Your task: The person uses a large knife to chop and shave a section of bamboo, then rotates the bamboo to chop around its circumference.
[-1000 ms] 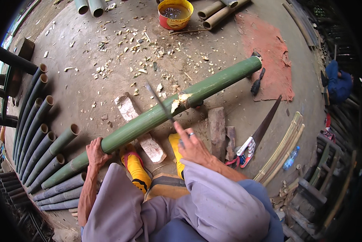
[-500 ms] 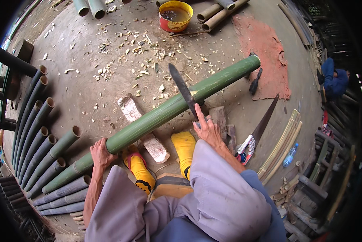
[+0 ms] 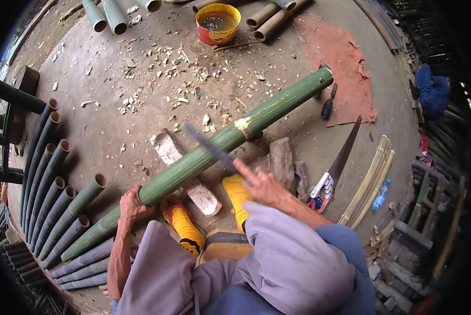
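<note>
A long green bamboo pole [image 3: 198, 159] slants from the lower left to the upper right in front of my knees. My left hand [image 3: 134, 203] is wrapped round its lower part, holding it. In my right hand [image 3: 267, 187] is a long dark-bladed knife [image 3: 210, 147], its blade blurred and crossing over the pole, with the forefinger stretched along it. Whether the blade touches the bamboo I cannot tell. A pale cut patch [image 3: 242, 124] shows at a joint of the pole, beyond the blade. Under the pole lies a pale wooden block [image 3: 198, 197].
Several bamboo poles [image 3: 67, 198] lie fanned out on the left. A yellow and red bucket [image 3: 218, 26] of murky liquid stands at the back. To the right are a handsaw [image 3: 336, 170], split bamboo strips [image 3: 369, 181] and a plastic bottle [image 3: 381, 195]. Wood chips litter the floor. A person [image 3: 432, 92] sits far right.
The knife has drawn back from the joint toward me and to the left, baring the pale cut patch. My left hand still grips the pole. The view has shifted slightly.
</note>
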The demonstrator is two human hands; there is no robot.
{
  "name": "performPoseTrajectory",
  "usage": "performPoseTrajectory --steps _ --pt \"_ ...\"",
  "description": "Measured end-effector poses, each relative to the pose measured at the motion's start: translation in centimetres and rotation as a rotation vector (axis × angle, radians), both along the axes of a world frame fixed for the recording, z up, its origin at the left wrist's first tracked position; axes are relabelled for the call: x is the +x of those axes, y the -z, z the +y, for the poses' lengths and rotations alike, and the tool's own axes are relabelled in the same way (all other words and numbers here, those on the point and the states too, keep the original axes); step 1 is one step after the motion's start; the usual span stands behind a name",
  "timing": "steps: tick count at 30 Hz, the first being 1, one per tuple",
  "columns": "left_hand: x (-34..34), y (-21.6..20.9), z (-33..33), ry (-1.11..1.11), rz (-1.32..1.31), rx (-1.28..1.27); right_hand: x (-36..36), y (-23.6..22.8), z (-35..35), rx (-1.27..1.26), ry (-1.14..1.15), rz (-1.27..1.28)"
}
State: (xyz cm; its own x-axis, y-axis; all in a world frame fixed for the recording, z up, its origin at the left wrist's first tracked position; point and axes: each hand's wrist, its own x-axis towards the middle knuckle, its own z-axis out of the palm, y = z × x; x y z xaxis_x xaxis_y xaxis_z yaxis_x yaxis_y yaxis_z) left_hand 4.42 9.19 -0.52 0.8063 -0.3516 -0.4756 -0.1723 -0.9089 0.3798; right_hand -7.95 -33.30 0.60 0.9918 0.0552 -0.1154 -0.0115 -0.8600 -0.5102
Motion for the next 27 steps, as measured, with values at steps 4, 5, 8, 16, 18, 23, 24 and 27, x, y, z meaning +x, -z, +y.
performPoseTrajectory --steps 4,5,8,16,18,23,24,27 --pt "0.3 -0.4 0.2 0.007 0.077 0.025 2.1 -1.9 -0.3 0.209 0.324 0.13" --pt "0.6 -0.4 0.1 0.017 0.095 0.022 1.7 -2.1 0.3 0.313 0.308 0.081" --pt "-1.1 -0.3 -0.1 0.008 -0.056 -0.014 -1.0 -0.2 0.5 -0.043 -0.117 0.005" --pt "-3.3 1.0 -0.2 0.042 -0.354 0.047 -1.0 -0.4 1.4 -0.213 -0.206 -0.172" --pt "-2.8 0.6 -0.3 0.019 -0.274 0.057 2.2 -1.1 -1.4 0.111 0.312 -0.053" --pt "-0.9 -0.1 -0.2 0.031 -0.054 -0.047 0.4 -0.7 -0.4 0.092 -0.022 0.022" --pt "-0.6 0.0 -0.2 0.033 -0.06 -0.031 -0.8 -0.8 0.3 -0.048 -0.24 0.057" --pt "-0.6 -0.2 -0.5 0.016 -0.002 -0.001 2.8 -1.0 -2.2 0.05 0.32 0.143"
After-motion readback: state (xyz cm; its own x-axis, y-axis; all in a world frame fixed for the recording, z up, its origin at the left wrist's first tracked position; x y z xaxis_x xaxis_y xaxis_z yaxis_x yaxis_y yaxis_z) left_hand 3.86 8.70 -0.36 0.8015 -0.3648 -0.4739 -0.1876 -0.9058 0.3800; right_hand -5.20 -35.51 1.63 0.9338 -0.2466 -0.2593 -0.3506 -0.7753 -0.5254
